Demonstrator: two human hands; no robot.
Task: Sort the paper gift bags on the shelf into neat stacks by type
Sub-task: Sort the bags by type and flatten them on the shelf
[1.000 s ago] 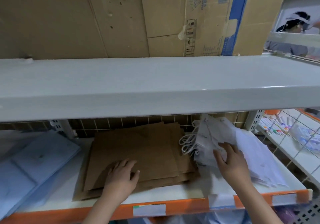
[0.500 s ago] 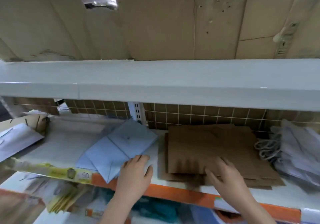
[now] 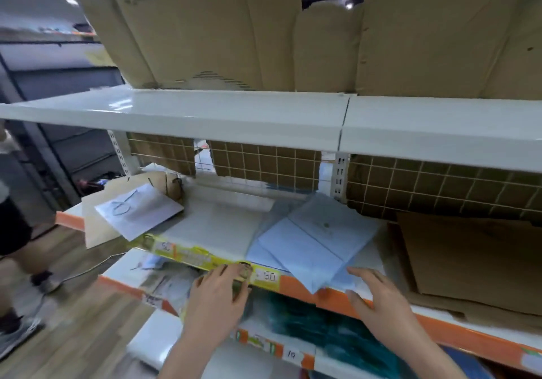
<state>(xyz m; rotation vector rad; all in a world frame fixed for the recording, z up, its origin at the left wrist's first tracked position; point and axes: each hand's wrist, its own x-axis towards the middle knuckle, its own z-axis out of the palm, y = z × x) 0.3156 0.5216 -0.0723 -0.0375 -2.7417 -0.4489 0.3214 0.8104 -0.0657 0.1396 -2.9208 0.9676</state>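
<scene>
Left hand (image 3: 218,296): empty, fingers spread, lower centre.
Right hand (image 3: 378,296): empty, fingers spread, beside flat pale-blue paper bags (image 3: 313,246).
Flat brown kraft paper bags (image 3: 475,258): stacked, right.

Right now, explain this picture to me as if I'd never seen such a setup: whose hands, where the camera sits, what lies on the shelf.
No machine here: a person wears a camera on the head, looking down at their own two bare hands. The left hand and right hand hover open at the shelf front edge, holding nothing. On the shelf lie light blue paper bags in a loose, fanned pile, flat brown paper bags to their right, and a white bag on a tan one at the far left.
</scene>
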